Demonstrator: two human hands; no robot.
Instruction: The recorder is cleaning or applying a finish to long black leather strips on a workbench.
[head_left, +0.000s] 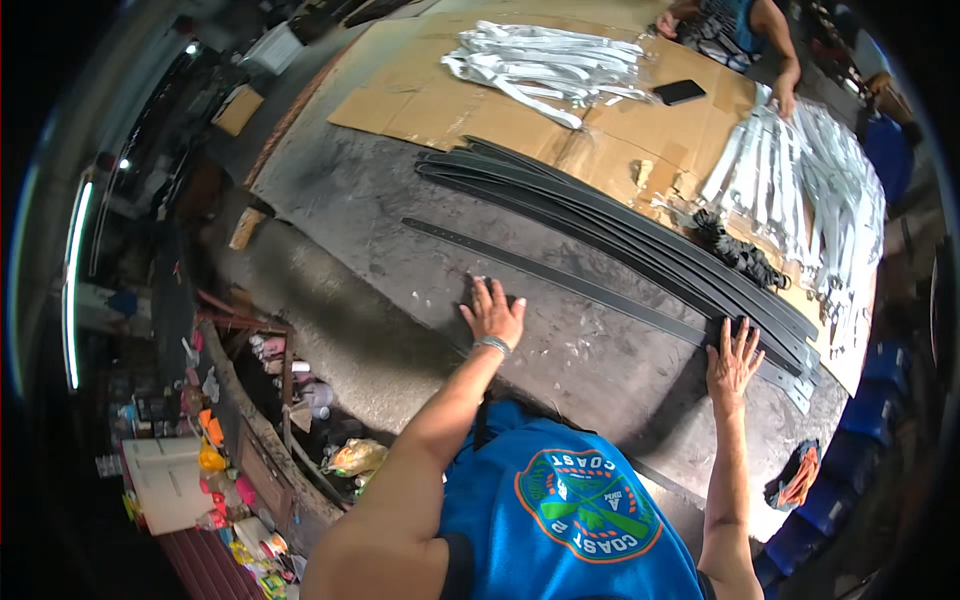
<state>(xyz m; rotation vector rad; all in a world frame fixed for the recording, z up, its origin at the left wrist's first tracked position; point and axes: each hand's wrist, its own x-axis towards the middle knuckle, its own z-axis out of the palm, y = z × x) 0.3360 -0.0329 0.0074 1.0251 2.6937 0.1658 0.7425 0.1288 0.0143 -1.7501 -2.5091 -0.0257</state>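
A single black belt strap (555, 279) with a row of holes at its left end lies across the grey worktable (405, 277). My left hand (493, 315), a band around its wrist, is spread on the table just below the strap and holds nothing. Fingers apart, my right hand (733, 360) rests over the strap's right part, its fingertips near the stack of black straps (600, 217). That stack runs beyond the single strap, partly along the edge of a cardboard sheet. Pale metal-looking end pieces (801, 386) show at the right ends of the straps.
Plastic-wrapped white straps (547, 64) and a black phone (679, 91) lie on the cardboard sheet (405, 90). Another person's hand (784, 97) touches more wrapped straps (832, 187) at right. Black coiled pieces (739, 251) sit beside the stack. An orange and dark cloth (796, 476) lies at the right edge.
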